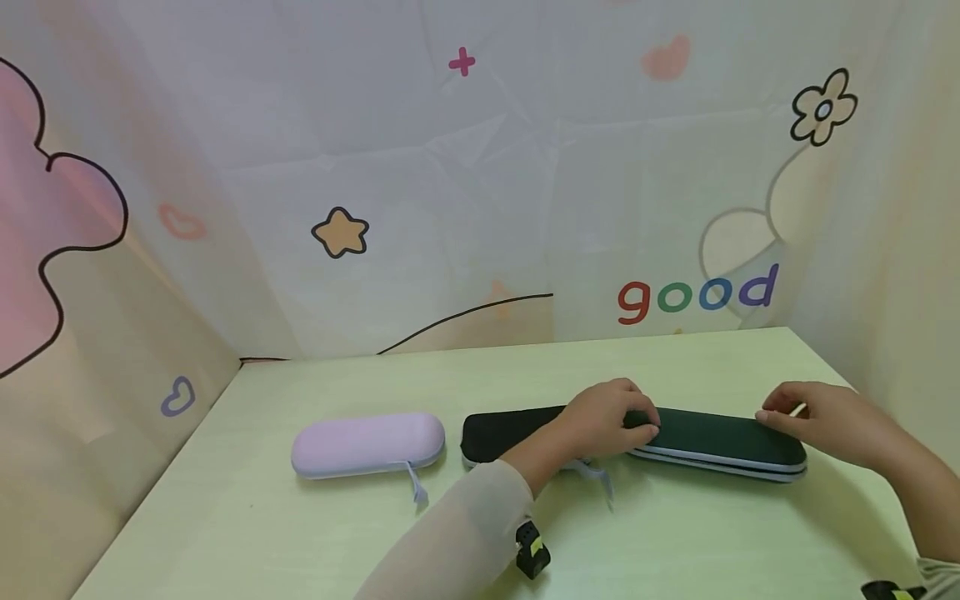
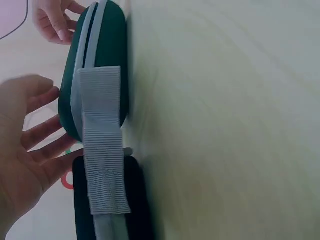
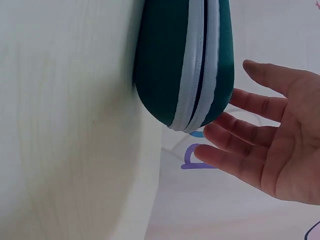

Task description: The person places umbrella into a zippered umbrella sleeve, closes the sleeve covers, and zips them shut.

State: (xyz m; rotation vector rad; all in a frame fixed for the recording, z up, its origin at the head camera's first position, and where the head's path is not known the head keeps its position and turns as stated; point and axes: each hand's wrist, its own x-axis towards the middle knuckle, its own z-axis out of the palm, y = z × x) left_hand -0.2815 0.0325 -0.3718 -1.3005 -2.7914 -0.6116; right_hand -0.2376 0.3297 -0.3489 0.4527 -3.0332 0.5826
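Note:
A dark green zippered case [image 1: 720, 437] with pale grey zipper edging lies on the table, its long side toward me. My left hand [image 1: 603, 417] is at its left end; in the left wrist view the fingers are spread, the fingertips right at the case's end. Over the far right corner is my right hand [image 1: 840, 421], its fingers loosely bent and the thumb near the top edge. Seen from the right wrist, this hand's fingers [image 3: 250, 135] are apart beside the case's rounded end. Left of the green case lies a black case [image 1: 502, 433], partly hidden by my left hand and wrist.
A lilac case [image 1: 367, 446] with a pull strap [image 1: 416, 483] lies at the left of the pale table [image 1: 300, 542]. A grey ribbed strap [image 2: 102, 140] hangs at the black case. A printed curtain [image 1: 487, 208] stands along the table's back and sides.

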